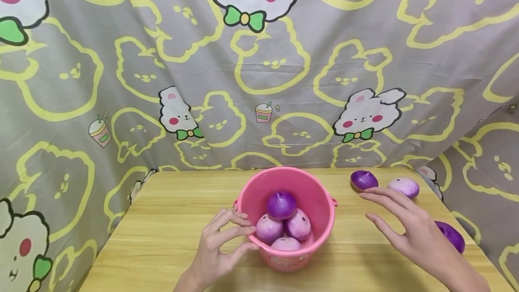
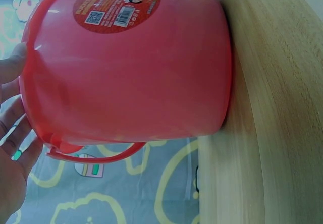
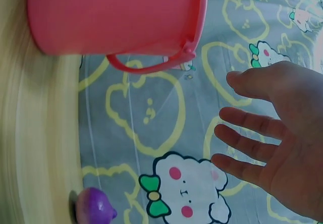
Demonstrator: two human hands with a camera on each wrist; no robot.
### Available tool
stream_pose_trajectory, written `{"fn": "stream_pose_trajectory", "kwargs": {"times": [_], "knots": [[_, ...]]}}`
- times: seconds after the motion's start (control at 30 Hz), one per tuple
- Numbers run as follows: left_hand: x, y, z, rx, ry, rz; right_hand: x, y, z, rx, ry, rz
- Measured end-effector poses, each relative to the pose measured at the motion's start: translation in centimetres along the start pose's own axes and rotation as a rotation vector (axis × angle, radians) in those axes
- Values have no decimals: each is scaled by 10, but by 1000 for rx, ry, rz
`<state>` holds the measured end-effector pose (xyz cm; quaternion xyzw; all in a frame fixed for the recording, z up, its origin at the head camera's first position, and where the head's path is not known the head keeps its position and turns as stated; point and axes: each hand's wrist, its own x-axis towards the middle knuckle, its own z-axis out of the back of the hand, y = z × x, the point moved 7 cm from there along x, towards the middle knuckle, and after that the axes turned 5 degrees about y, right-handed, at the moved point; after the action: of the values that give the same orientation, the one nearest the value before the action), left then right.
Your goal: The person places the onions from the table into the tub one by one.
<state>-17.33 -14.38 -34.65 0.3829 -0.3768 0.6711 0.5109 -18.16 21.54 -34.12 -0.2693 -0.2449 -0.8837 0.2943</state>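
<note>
A pink bucket [image 1: 292,262] stands upright on the wooden table, with several purple onions inside; a dark onion [image 1: 281,205] rests on top of paler ones [image 1: 269,229]. My left hand [image 1: 220,242] holds the bucket's rim at the near left, thumb outside and fingertips over the edge. In the left wrist view, the thumb [image 2: 14,62] presses against the rim. To the right of the bucket, my right hand [image 1: 409,233] hovers over the table with fingers spread and nothing in it. Just beyond its fingertips lie a dark onion [image 1: 364,180] and a pale onion [image 1: 403,187].
Another dark purple onion [image 1: 451,237] lies by the right table edge, partly hidden by my right forearm. The bucket's handle [image 3: 149,68] hangs down at its side. A grey patterned curtain [image 1: 284,75] closes off the table's back and sides.
</note>
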Motion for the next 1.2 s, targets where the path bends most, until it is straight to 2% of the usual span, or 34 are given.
{"fn": "stream_pose_trajectory", "kwargs": {"times": [0.13, 0.63, 0.87, 1.2], "knots": [[0, -1, 0, 2, 1, 1, -7, -7, 1, -28, 13, -29], [1, -2, 0, -2, -4, 7, -36, -24, 3, -110, -42, -21], [0, 1, 0, -1, -1, 10, -49, -34, 8, -137, -32, -104], [-2, 2, -1, -6, 2, 16, -67, -54, 11, -171, -48, -99]]}}
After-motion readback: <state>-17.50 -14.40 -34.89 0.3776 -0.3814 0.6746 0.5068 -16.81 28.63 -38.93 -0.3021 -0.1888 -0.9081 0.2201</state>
